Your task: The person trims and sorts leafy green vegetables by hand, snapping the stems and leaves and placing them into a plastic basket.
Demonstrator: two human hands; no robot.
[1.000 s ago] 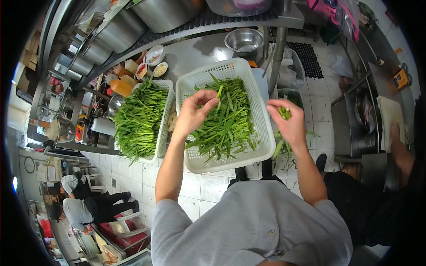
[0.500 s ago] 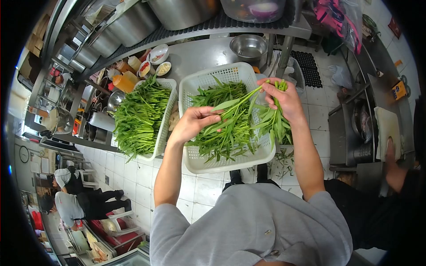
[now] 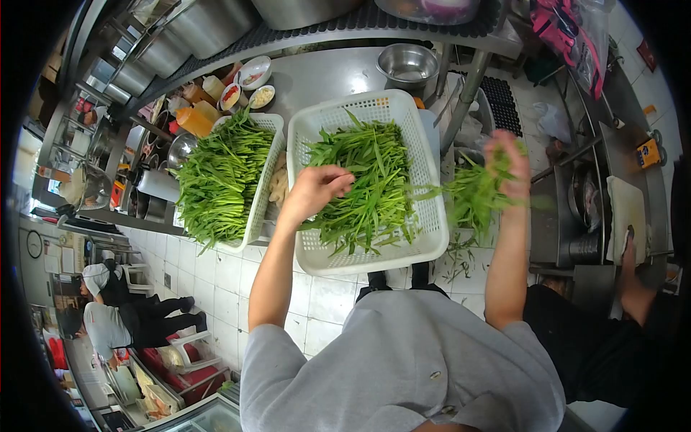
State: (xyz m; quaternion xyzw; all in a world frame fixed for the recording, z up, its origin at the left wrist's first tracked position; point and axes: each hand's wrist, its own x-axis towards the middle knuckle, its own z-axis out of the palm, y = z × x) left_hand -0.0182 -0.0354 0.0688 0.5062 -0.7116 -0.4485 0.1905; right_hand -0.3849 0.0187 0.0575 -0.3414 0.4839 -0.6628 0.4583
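Left hand (image 3: 317, 193) — frame centre, over greens (image 3: 371, 173) in basket (image 3: 427, 245); fingers curled, hold unclear. Right hand (image 3: 510, 169) — right of centre, blurred, closed round leafy bunch (image 3: 471, 196). Step, likely: handling bunch; next move calls for steady hold.

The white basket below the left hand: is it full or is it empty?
Partly full: leafy greens cover most of the white basket, but bare plastic shows at its near right corner.
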